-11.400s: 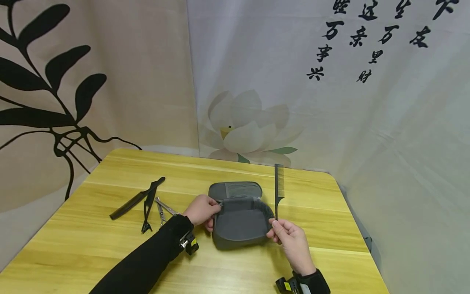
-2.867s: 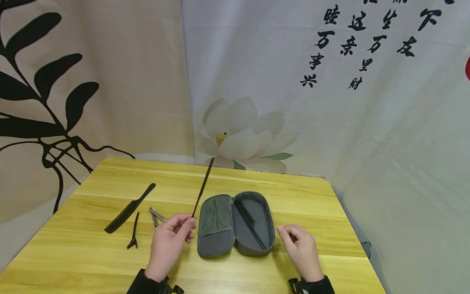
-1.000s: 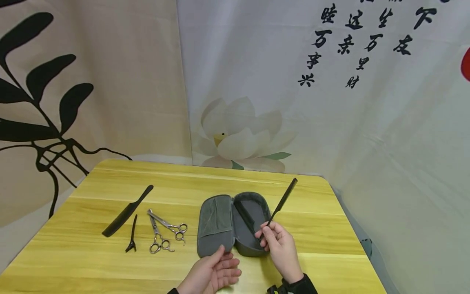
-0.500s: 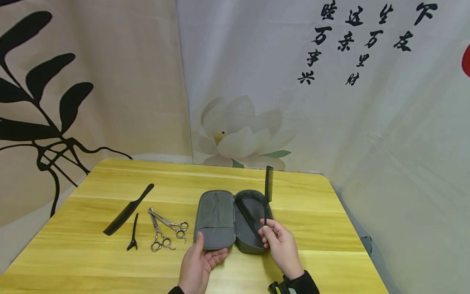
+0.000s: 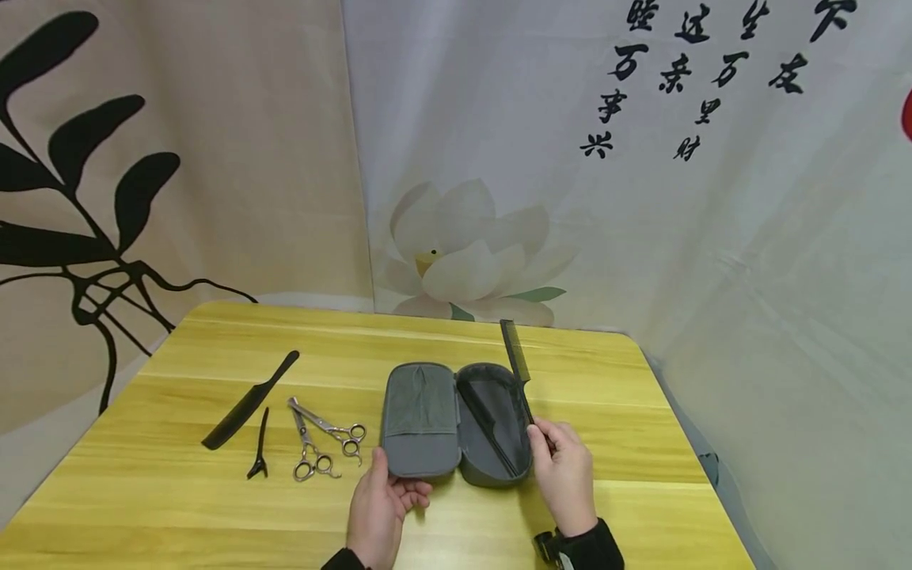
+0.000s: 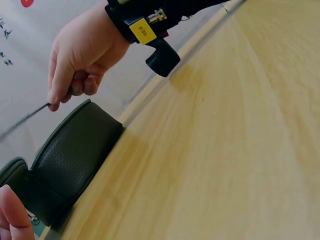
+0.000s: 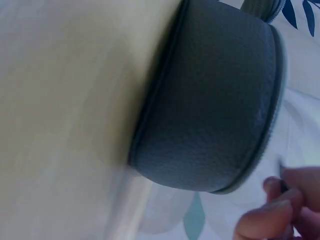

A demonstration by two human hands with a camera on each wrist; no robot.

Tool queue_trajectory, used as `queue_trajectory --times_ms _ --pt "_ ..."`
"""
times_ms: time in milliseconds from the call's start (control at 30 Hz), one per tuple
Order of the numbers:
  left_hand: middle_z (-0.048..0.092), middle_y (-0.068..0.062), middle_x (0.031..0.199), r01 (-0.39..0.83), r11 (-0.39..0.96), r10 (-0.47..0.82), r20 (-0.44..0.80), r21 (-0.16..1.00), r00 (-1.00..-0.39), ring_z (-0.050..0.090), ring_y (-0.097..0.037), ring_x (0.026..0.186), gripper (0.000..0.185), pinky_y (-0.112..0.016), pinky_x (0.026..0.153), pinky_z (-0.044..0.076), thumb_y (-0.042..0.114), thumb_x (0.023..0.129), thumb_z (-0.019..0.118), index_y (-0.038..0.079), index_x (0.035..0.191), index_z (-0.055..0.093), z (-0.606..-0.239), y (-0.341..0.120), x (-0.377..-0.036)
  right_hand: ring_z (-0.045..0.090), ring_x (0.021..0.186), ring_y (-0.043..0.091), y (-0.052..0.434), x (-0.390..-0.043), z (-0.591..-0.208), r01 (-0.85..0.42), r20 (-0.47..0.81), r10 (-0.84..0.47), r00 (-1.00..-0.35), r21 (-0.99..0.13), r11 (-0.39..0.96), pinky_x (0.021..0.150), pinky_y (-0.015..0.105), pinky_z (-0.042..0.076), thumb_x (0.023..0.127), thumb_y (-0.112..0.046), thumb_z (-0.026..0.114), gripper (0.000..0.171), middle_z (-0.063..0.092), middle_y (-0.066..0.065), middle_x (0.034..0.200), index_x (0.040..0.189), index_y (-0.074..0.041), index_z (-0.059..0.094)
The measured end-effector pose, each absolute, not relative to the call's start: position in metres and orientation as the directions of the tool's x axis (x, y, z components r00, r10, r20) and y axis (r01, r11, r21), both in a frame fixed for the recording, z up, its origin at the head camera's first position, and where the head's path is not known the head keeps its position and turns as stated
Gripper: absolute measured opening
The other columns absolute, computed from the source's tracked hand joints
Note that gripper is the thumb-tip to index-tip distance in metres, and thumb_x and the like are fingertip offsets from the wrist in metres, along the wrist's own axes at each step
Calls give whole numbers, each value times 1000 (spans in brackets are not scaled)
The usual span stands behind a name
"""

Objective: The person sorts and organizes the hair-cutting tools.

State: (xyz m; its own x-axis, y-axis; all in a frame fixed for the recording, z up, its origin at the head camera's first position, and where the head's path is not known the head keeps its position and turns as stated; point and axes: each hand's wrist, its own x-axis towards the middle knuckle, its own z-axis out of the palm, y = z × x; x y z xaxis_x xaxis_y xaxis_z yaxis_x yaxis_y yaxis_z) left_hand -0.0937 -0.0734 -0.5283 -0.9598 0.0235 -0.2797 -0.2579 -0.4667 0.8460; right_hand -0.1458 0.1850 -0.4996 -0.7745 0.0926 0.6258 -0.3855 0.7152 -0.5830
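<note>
A grey zip case (image 5: 424, 456) lies unfolded in the head view, lid to the left and deeper half to the right. My left hand (image 5: 380, 504) holds the lid's near left corner, thumb at its edge and fingers beneath. A dark comb (image 5: 476, 412) rests slanted inside the deeper half. My right hand (image 5: 565, 473) pinches the thin handle of a tail comb (image 5: 514, 348), which stands up over the case's right rim, teeth uppermost. In the right wrist view, the case's side wall (image 7: 210, 100) hides most of the case's inside.
On the wooden table (image 5: 214, 514), left of the case, lie a wide dark comb (image 5: 245, 408), a black hair clip (image 5: 260, 447) and two pairs of hair scissors (image 5: 305, 451), (image 5: 335, 431). A printed curtain (image 5: 641, 237) hangs behind the table.
The tail comb passed from my left hand to my right, and its top now leans left. My left hand came to the lid's corner. Earlier, another comb went into the case.
</note>
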Motion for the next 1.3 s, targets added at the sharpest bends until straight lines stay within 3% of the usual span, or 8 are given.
queue_trajectory --times_ms 133,300,533,633,867,1300 --pt "69 -4 94 -254 -460 11 -281 851 -960 69 -17 85 76 -32 78 61 55 114 8 -5 143 44 -528 -73 -94 48 66 1 182 -143 -495 -396 605 -9 -797 -511 763 55 16 42 89 2 83 14 65 0 77 103 1 83" --pt "68 -4 95 -258 -457 6 -287 852 -958 69 -17 85 75 -32 78 61 54 114 9 -5 143 45 -529 -72 -94 49 64 -2 177 -139 -493 -400 522 -102 -847 -498 770 53 16 43 87 3 83 17 64 -4 74 104 0 83" --pt "69 -4 96 -265 -454 13 -291 851 -957 69 -17 86 75 -32 78 61 55 114 10 -4 145 44 -529 -72 -95 41 56 -6 172 -135 -494 -350 408 -169 -897 -425 835 52 16 35 86 -7 84 16 57 -13 65 101 -12 86" --pt "69 -3 96 -263 -453 10 -291 852 -957 69 -16 85 74 -32 78 61 54 114 10 -4 144 45 -528 -72 -95 46 55 -6 170 -134 -495 -357 411 -179 -894 -410 840 52 16 37 87 -12 87 11 62 -14 64 97 -16 87" --pt "68 -3 96 -256 -450 3 -285 856 -959 68 -16 85 72 -32 77 60 55 114 12 -3 142 45 -528 -71 -95 75 70 8 170 -133 -497 -436 456 -245 -855 -378 817 63 23 59 77 -27 96 14 80 -8 79 86 -21 87" --pt "67 -4 95 -257 -439 4 -284 861 -959 68 -16 85 72 -32 78 60 54 115 11 -4 141 44 -528 -71 -95 71 73 7 172 -132 -502 -479 450 -309 -838 -333 813 64 24 57 86 -34 88 11 75 -10 77 86 -24 86"
